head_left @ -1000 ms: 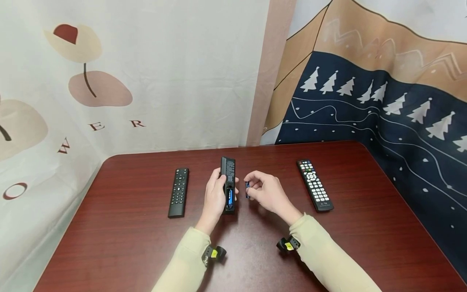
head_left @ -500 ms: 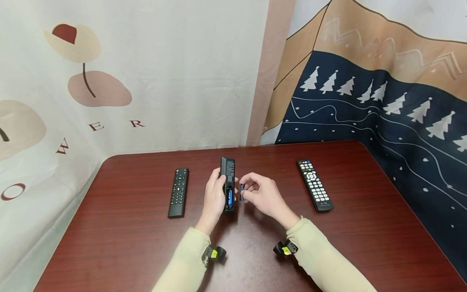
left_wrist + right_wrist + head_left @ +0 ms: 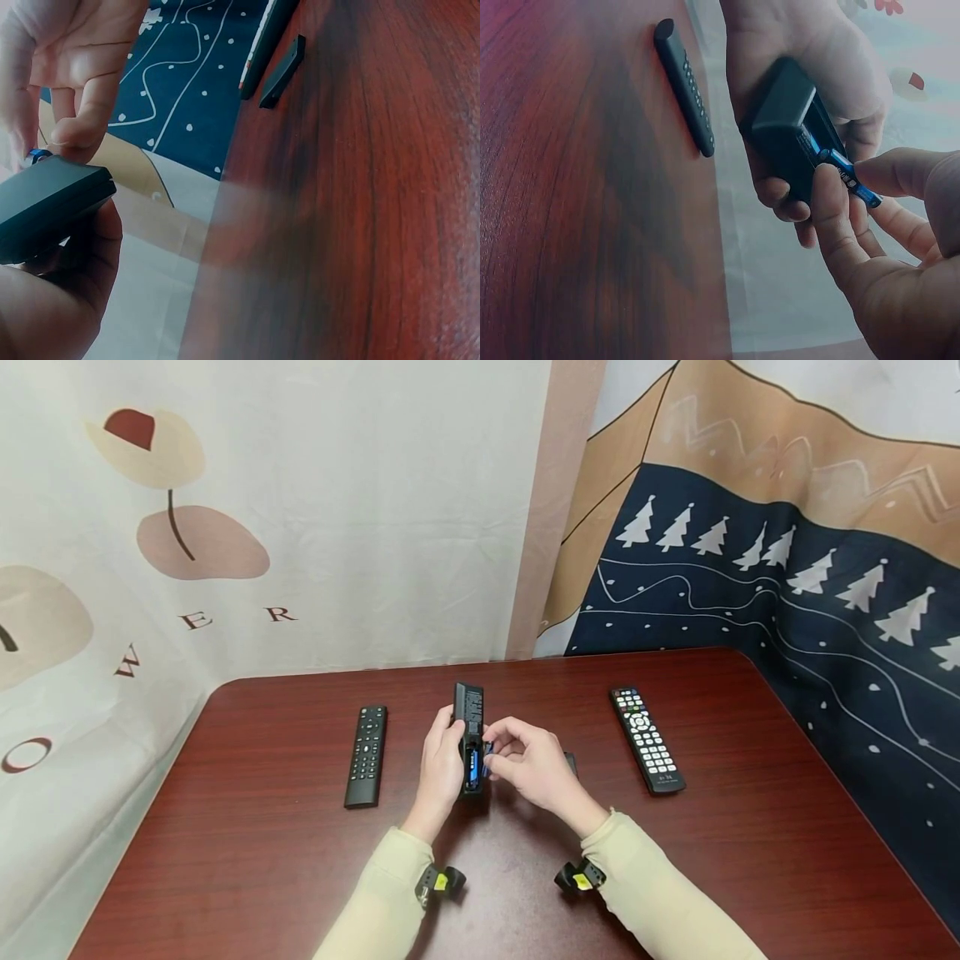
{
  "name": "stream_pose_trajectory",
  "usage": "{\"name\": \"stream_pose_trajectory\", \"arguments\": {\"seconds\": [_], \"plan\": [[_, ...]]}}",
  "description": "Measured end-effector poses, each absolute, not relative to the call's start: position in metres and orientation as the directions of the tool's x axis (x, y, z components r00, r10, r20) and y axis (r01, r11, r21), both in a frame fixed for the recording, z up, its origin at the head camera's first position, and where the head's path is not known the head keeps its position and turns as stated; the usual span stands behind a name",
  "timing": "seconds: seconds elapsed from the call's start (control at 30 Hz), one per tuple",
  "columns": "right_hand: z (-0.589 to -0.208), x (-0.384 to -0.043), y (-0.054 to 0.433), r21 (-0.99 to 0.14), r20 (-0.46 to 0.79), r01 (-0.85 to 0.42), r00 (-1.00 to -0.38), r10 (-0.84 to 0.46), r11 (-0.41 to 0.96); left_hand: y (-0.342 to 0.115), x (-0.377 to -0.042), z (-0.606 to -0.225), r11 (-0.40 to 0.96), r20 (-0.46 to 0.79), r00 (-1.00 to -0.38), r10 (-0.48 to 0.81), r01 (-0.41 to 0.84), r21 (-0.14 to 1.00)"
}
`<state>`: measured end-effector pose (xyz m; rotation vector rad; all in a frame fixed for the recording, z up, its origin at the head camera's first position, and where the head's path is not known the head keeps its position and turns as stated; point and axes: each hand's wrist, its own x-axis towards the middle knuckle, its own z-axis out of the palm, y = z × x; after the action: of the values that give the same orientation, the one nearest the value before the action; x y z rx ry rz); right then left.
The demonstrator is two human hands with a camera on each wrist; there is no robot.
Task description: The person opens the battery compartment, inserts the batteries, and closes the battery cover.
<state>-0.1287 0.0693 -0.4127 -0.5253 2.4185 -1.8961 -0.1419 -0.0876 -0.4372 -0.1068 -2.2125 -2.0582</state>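
Observation:
My left hand (image 3: 438, 764) grips a black remote control (image 3: 469, 708), its back turned up and its battery compartment uncovered. One blue battery (image 3: 473, 769) lies in that compartment. Between thumb and fingers of my right hand (image 3: 542, 767) a second blue battery (image 3: 853, 178) is pinched, tilted, one end right at the compartment's edge in the right wrist view. In the left wrist view the remote's dark end hides most of the pinched battery. A small black battery cover (image 3: 283, 73) lies on the table, partly hidden behind my right hand in the head view.
A black remote with dark buttons (image 3: 366, 757) lies to the left on the reddish-brown wooden table (image 3: 262, 860). To the right lies another black remote with white buttons (image 3: 648, 742). Printed curtains (image 3: 375, 510) hang along the table's back and right edges.
My right hand has moved left with its battery, from beside the remote up to the open compartment. The battery cover behind that hand has come into view. My left hand holds the remote still.

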Motion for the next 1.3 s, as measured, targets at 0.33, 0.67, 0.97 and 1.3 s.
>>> {"name": "stream_pose_trajectory", "arguments": {"seconds": [0.33, 0.67, 0.97, 1.3], "plan": [[-0.412, -0.127, 0.064, -0.943, 0.218, -0.279, -0.931, -0.294, 0.184, -0.086, -0.142, -0.438, 0.123, 0.154, -0.985, -0.073, 0.144, 0.982], [-0.412, -0.125, 0.058, -0.917, 0.246, -0.318, -0.926, -0.287, 0.241, -0.086, -0.142, -0.436, 0.148, 0.159, -0.984, -0.083, 0.146, 0.978], [-0.413, -0.125, 0.057, -0.896, 0.267, -0.344, -0.923, -0.278, 0.281, -0.085, -0.142, -0.435, 0.154, 0.147, -0.986, -0.079, 0.134, 0.979], [-0.416, -0.124, 0.056, -0.83, 0.362, -0.441, -0.892, -0.272, 0.342, -0.085, -0.141, -0.433, 0.145, 0.149, -0.986, -0.075, 0.137, 0.98]]}}
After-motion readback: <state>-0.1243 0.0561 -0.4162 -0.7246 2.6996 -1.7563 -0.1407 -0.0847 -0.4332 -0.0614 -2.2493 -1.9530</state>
